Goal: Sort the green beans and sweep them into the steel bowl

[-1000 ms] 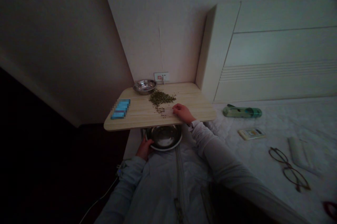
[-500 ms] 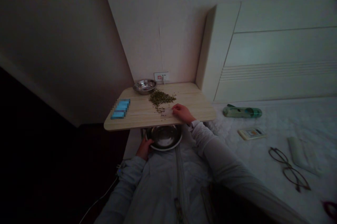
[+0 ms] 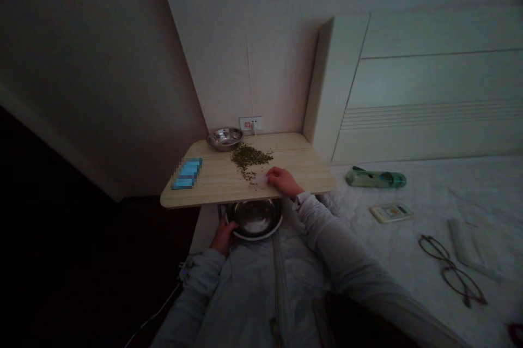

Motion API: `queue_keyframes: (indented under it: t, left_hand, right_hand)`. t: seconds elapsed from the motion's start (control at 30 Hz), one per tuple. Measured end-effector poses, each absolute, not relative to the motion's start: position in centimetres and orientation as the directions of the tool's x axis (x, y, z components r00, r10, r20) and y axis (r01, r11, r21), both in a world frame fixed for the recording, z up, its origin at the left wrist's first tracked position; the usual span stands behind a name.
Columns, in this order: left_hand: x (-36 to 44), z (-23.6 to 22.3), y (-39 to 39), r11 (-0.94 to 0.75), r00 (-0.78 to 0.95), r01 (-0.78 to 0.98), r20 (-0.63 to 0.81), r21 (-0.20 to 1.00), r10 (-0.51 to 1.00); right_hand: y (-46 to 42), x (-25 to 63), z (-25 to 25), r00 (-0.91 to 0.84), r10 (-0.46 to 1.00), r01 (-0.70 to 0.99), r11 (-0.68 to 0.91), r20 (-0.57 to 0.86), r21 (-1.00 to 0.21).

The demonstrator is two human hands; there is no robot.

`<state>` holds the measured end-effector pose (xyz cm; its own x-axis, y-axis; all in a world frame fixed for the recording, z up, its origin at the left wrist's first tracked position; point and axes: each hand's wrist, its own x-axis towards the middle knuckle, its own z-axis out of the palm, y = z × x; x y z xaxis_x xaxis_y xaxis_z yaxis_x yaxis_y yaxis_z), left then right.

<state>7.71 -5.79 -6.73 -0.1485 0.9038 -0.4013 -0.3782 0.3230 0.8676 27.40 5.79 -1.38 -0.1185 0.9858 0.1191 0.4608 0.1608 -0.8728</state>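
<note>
My left hand (image 3: pixel 224 235) grips the left rim of a steel bowl (image 3: pixel 255 220), thumb over the edge. This bowl sits at my lap, just below the front edge of a small wooden table (image 3: pixel 208 187). Over the tabletop my right hand (image 3: pixel 281 180) is closed in a pinch on a thin, see-through piece (image 3: pixel 258 179), too faint to name surely. Beyond it lies a spread pile of small green grains or beans (image 3: pixel 250 156), with a few loose ones trailing toward the front edge. A second steel bowl (image 3: pixel 224 140) stands at the table's back left.
A blurred-out blue phone-like object (image 3: pixel 187 174) lies on the table's left side. On the bed to the right are a green bottle (image 3: pixel 376 178), a phone (image 3: pixel 391 212), glasses (image 3: pixel 449 266) and a pale case (image 3: pixel 469 247). A wall socket (image 3: pixel 250 123) is behind the table.
The view has tilted up slightly, so everything sits a little lower. My right hand stays near the front of the pile; my left hand keeps its hold on the bowl.
</note>
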Motion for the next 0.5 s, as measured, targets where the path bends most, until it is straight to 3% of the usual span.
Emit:
queue_keyframes:
  t: [0.5]
  left_hand:
    - [7.57,-6.66,-6.05,0.333,-0.151,-0.374,-0.412,0.865,0.899]
  right_hand:
    - [5.29,27.2,-1.25,-0.192,0.976,0.444,0.179,0.102,-0.878]
